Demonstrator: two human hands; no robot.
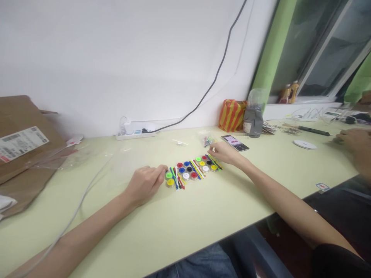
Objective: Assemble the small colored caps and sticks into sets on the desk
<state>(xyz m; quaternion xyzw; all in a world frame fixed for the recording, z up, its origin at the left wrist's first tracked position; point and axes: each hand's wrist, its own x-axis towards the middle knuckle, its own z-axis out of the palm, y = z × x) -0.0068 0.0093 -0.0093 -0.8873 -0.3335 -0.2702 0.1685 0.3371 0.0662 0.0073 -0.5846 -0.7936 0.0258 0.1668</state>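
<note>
A row of small round coloured pieces (191, 170) with several thin coloured sticks across them lies on the pale yellow-green table (179, 220). My left hand (145, 183) rests at the row's left end, fingers curled, thumb and fingertips touching the green and yellow pieces there. My right hand (227, 153) is at the row's right end, fingers pinched near the coloured sticks; what it pinches is too small to make out. A small clear bag of coloured bits (207, 140) lies just behind it.
A phone (235, 142) lies right of my right hand, with a striped orange box (232, 115) and a grey container (253, 119) behind. Power strip (136, 131) at the wall, cardboard (23, 143) far left. Another person's hand (355, 139) works at the right edge.
</note>
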